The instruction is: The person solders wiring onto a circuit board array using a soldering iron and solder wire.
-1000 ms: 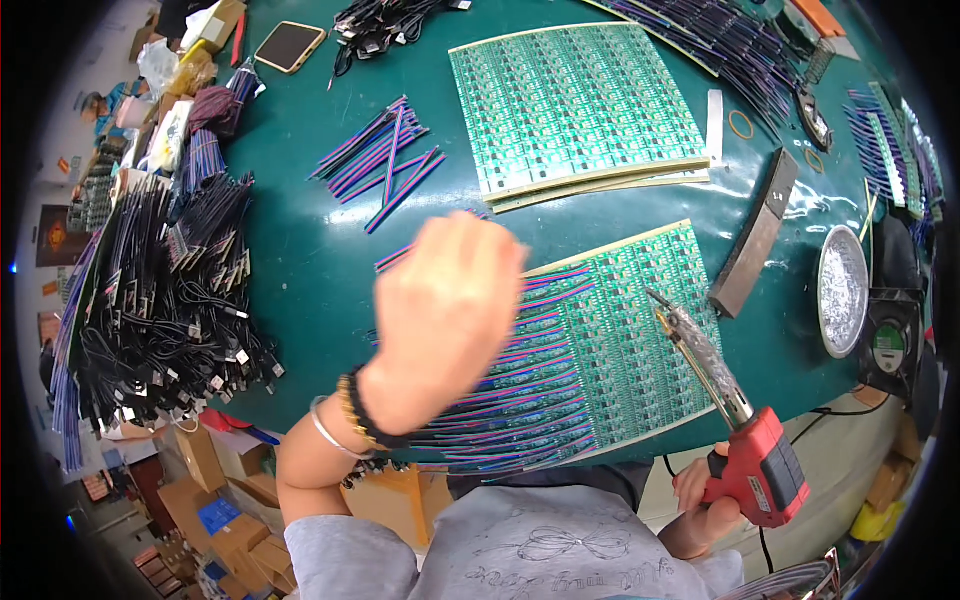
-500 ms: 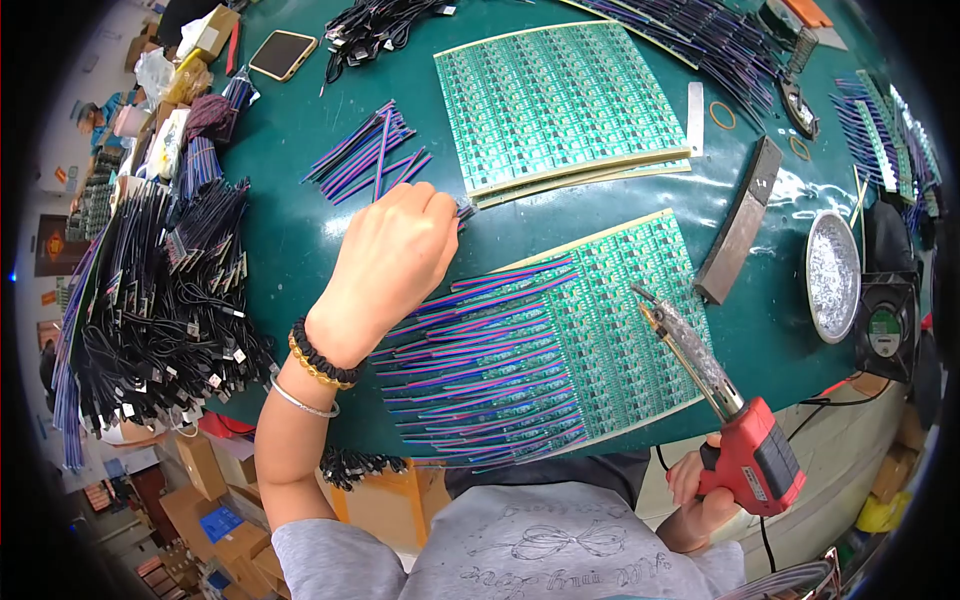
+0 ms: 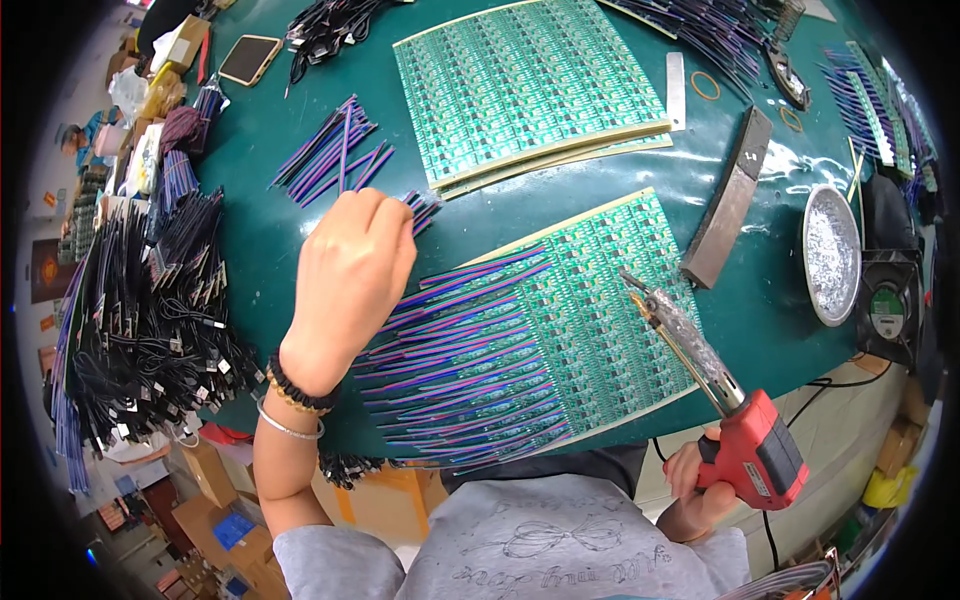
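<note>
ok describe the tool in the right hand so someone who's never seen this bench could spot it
Start at the green work mat, then find the nearer circuit board panel with purple wires soldered on. At its right edge, the right hand holds a soldering gun: the only red pistol-shaped body, with a long metal barrel angled up over the panel.

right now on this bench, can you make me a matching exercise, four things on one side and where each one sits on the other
Things:
1. red pistol-grip soldering gun
2. round silver metal dish
3. loose bundle of purple and blue wires
4. tangled heap of black cables

Places:
A. at the left edge of the green table
B. in the right hand, tip over the near green circuit panel
C. just beyond the left hand
D. near the table's right edge, beside a small black fan

Pairs: 1-B, 2-D, 3-C, 4-A
</note>
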The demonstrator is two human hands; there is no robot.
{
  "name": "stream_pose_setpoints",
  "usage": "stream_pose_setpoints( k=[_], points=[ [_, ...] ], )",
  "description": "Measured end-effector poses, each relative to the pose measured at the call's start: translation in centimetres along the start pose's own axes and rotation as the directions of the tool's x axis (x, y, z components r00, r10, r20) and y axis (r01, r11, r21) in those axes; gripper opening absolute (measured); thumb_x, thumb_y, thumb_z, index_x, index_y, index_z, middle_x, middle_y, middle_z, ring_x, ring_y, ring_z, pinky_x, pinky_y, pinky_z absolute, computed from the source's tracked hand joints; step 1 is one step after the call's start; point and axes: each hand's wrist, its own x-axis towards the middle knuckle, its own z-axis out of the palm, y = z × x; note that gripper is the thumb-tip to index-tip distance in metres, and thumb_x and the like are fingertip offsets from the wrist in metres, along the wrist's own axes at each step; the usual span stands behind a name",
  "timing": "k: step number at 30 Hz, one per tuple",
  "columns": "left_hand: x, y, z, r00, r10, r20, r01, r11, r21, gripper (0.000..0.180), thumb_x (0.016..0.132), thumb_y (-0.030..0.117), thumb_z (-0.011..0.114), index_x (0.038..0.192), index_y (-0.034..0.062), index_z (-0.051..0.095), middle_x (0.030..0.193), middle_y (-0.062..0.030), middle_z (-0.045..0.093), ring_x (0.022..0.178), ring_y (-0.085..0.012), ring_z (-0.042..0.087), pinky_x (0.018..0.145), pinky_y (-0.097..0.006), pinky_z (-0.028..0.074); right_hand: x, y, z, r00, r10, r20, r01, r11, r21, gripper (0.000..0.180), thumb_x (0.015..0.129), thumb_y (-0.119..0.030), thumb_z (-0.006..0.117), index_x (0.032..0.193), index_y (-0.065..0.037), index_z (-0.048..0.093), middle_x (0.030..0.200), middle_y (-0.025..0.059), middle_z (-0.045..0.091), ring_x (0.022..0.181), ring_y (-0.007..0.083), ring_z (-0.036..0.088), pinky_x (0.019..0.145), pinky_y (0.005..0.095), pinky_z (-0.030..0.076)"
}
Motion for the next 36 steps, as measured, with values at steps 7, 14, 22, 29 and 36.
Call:
stream_pose_setpoints(
  k=[7, 14, 22, 29, 36],
  points=[
    [0.5, -0.3, 0.3, 0.998, 0.008, 0.07, -0.009, 1.0, 0.009, 0.011, 0.083, 0.005, 0.066, 0.079, 0.002, 0.056, 0.076, -0.0117, 0.053, 0.071, -0.0297, 0.059, 0.062, -0.041, 0.05, 0.1, 0.1, 0.0, 1.0, 0.002, -0.023, -0.002, 1.0, -0.018, 0.087, 0.089, -0.069, 0.054, 0.133, 0.005, 0.041, 0.05, -0.0018, 0.044, 0.04, 0.0105, 0.041, 0.042, 0.0255, 0.036],
    [0.6, -0.4, 0.4, 0.996, 0.011, 0.086, -0.014, 1.0, 0.028, 0.011, 0.083, 0.005, 0.064, 0.081, 0.0015, 0.054, 0.073, -0.0131, 0.051, 0.068, -0.0321, 0.059, 0.059, -0.043, 0.049, 0.2, 0.1, 0.1, 1.0, 0.001, 0.009, -0.001, 1.0, -0.003, 0.086, 0.09, -0.068, 0.053, 0.133, 0.005, 0.041, 0.05, -0.0017, 0.045, 0.041, 0.0107, 0.042, 0.043, 0.0257, 0.037],
    [-0.2, 5.8, -2.9, 0.949, -0.25, 0.19, 0.314, 0.747, -0.586, 0.011, 0.089, -0.005, 0.06, 0.099, -0.0019, 0.058, 0.086, -0.0181, 0.06, 0.076, -0.0342, 0.063, 0.068, -0.039, 0.051, 0.0, 0.4, -0.9, 0.999, -0.01, 0.045, 0.01, 1.0, -0.01, 0.087, 0.091, -0.07, 0.051, 0.135, 0.005, 0.041, 0.05, -0.003, 0.044, 0.041, 0.01, 0.041, 0.045, 0.0257, 0.038],
    [0.1, 8.2, 0.9, 0.966, -0.186, 0.181, 0.259, 0.735, -0.627, 0.01, 0.086, 0.0, 0.066, 0.087, 0.0002, 0.056, 0.077, -0.0151, 0.061, 0.069, -0.0355, 0.062, 0.06, -0.043, 0.049, -0.3, 0.0, -0.6, 1.0, -0.01, 0.016, 0.011, 0.998, -0.056, 0.09, 0.089, -0.071, 0.051, 0.136, 0.004, 0.041, 0.05, -0.0039, 0.044, 0.041, 0.0096, 0.042, 0.045, 0.0258, 0.04],
    [0.5, 8.8, 2.1, 0.957, -0.232, 0.174, 0.289, 0.811, -0.508, 0.015, 0.083, 0.005, 0.07, 0.081, 0.0035, 0.055, 0.069, -0.0115, 0.06, 0.059, -0.0315, 0.061, 0.05, -0.042, 0.046, 1.3, 1.0, -1.7, 0.951, -0.115, 0.287, 0.066, 0.983, 0.173, 0.097, 0.085, -0.076, 0.051, 0.138, 0.004, 0.04, 0.05, -0.0043, 0.044, 0.042, 0.0103, 0.044, 0.044, 0.0264, 0.04]
  ],
)
